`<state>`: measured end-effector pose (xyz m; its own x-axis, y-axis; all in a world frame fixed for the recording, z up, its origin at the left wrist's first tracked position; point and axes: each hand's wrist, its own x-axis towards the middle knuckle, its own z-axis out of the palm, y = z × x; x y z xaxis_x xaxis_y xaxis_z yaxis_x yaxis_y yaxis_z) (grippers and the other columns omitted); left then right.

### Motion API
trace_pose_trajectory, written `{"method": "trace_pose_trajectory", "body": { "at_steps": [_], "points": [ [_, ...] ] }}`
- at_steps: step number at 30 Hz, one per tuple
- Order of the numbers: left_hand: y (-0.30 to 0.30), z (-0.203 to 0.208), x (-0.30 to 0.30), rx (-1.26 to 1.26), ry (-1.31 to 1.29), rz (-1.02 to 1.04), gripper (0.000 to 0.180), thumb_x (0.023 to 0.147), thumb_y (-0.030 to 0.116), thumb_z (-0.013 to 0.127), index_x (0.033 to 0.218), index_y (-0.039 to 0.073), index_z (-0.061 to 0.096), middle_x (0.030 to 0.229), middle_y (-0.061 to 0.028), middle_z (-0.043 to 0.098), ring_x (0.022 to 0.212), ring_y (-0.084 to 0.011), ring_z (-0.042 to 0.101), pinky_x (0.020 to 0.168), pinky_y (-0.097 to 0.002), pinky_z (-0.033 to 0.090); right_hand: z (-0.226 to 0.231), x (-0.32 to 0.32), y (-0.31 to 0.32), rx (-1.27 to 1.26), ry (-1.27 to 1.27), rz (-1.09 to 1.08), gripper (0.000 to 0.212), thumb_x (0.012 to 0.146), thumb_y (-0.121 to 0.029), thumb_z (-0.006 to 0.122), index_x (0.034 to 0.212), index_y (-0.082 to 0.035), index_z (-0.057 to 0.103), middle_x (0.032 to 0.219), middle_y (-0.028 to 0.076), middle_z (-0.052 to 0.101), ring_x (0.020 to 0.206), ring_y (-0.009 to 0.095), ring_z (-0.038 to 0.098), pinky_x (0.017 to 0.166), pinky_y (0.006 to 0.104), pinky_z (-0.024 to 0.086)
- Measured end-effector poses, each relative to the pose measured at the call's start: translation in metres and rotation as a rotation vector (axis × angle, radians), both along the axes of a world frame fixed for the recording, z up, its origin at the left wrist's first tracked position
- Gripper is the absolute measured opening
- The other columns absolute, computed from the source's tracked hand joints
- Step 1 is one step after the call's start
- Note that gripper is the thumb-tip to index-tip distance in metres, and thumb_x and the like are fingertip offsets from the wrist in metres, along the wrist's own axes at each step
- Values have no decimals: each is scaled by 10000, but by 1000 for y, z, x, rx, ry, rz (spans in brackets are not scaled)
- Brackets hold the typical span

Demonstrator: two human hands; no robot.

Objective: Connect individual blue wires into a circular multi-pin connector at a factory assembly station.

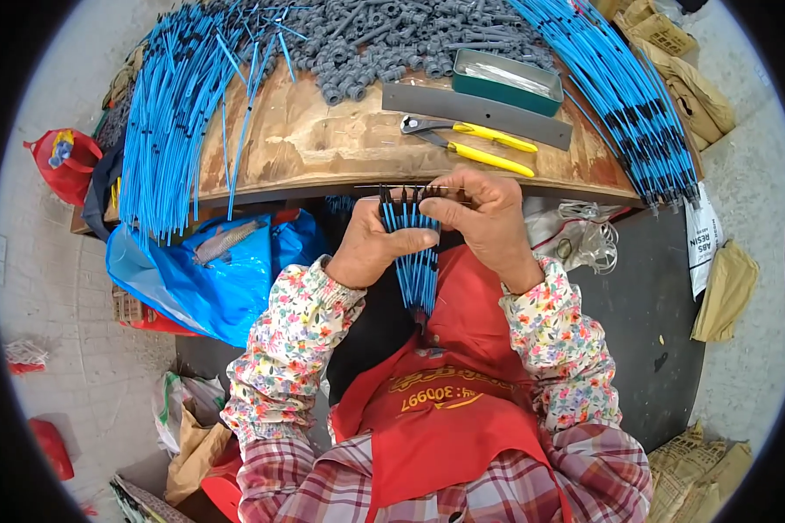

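In front of my red apron point(462, 383), just off the table's near edge, I hold a bundle of thin blue rods point(420, 283) with black tips pointing up. My left hand point(368, 242) closes round its left side, thumb laid across the rods. The fingers of my right hand point(494, 225) pinch at the black tips on the right side. A thin metal wire point(366, 186) runs crosswise by the tips; whether it passes through them cannot be made out. The far fingers of both hands are partly hidden.
On the wooden table point(305, 131) lie yellow-handled pliers point(497, 159), a grey metal strip point(536, 130) and a green tray point(506, 98) of thin wires. Grey plastic fittings point(384, 39) heap behind. Blue rods pile at left point(161, 139) and right point(624, 96). A blue bag point(183, 296) hangs below.
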<state>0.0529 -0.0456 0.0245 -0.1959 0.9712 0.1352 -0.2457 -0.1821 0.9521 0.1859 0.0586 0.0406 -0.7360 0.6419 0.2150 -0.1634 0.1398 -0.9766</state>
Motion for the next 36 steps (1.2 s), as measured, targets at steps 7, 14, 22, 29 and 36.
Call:
{"method": "trace_pose_trajectory", "body": {
  "at_steps": [7, 14, 22, 29, 36],
  "points": [
    [5, 3, 0, 6, 29, 80, 180, 819, 10, 646, 996, -12, 623, 913, -55, 657, 808, -111, 619, 747, -246, 505, -6, -7, 7, -5, 54, 27, 131, 788, -43, 690, 890, 11, 628, 691, -11, 585, 606, 32, 513, 542, 177, 416],
    [3, 3, 6, -87, -101, 98, 187, 826, -2, 623, 1010, -34, 611, 918, -66, 660, 830, -128, 631, 771, -264, 515, -9, 6, -6, -241, 173, -130, 154, 838, -66, 652, 960, 9, 595, 715, -12, 572, 584, 32, 508, 520, 175, 409],
    [11, -2, 5, -64, -94, 78, 194, 835, -8, 600, 1027, -32, 602, 924, -65, 658, 834, -123, 628, 776, -259, 506, -15, 3, 8, -112, 134, -155, 124, 900, -100, 582, 921, 16, 546, 719, -1, 579, 579, 27, 528, 481, 163, 412],
    [9, -2, 3, -54, -6, 80, 190, 840, 3, 598, 1027, -27, 603, 916, -46, 653, 791, -103, 606, 743, -244, 488, -8, -2, -5, -231, 246, -219, 132, 928, -116, 547, 878, 5, 534, 717, 11, 578, 560, 28, 519, 473, 160, 416],
    [-4, -1, 8, -28, 140, 138, 138, 849, 16, 592, 976, -28, 620, 874, -25, 651, 779, -78, 583, 743, -237, 476, -16, 3, -15, -120, 180, -188, 143, 929, -127, 555, 854, -7, 533, 683, 10, 572, 555, 34, 523, 459, 160, 405]
  ]
}}
